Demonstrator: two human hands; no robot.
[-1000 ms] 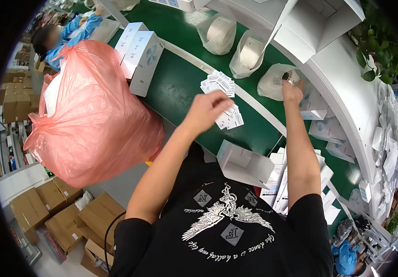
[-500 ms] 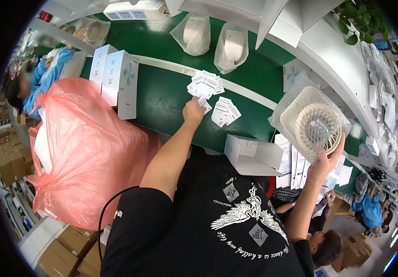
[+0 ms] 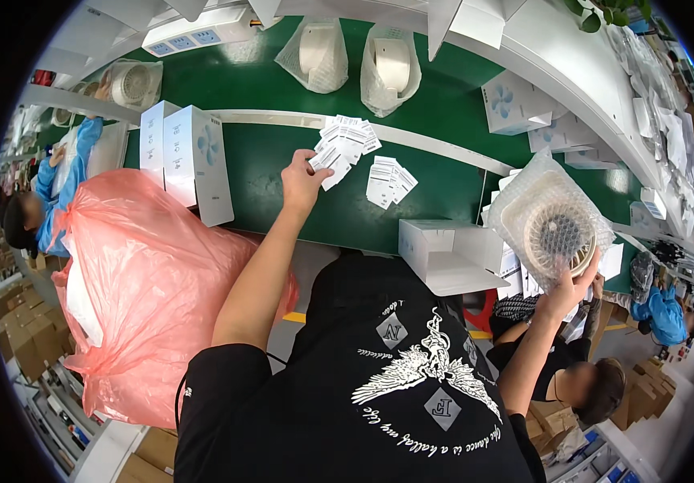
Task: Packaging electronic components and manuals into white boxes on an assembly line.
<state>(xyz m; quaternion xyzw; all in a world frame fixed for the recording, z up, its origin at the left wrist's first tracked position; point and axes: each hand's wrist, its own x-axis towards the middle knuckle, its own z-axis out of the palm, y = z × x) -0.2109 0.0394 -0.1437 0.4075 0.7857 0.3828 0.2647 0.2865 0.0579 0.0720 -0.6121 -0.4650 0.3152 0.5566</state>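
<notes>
My right hand point(image 3: 568, 291) grips the lower edge of a bubble-wrapped fan point(image 3: 558, 229), a cream unit with a round grille, held up at the right above the bench edge. My left hand point(image 3: 302, 183) is over the green bench at the left edge of a fanned pile of white printed cards point(image 3: 351, 138). Its thumb and forefinger are apart, with the thumb close to the nearest cards. A second, smaller fan of white cards point(image 3: 389, 182) lies to the right. An opened white box point(image 3: 447, 251) rests at the bench's front edge, between me and the wrapped fan.
A large pink plastic bag point(image 3: 161, 274) bulges at my left. White boxes point(image 3: 194, 153) stand behind it. Two bubble-wrapped cream units point(image 3: 387, 68) sit at the back, under a shelf. More white boxes point(image 3: 516, 101) are at the back right. Another person point(image 3: 572, 378) is at the lower right.
My left hand has drawn back left from the cards, and its finger and thumb have parted. The right hand still holds the wrapped fan. The whole view has shifted slightly.
</notes>
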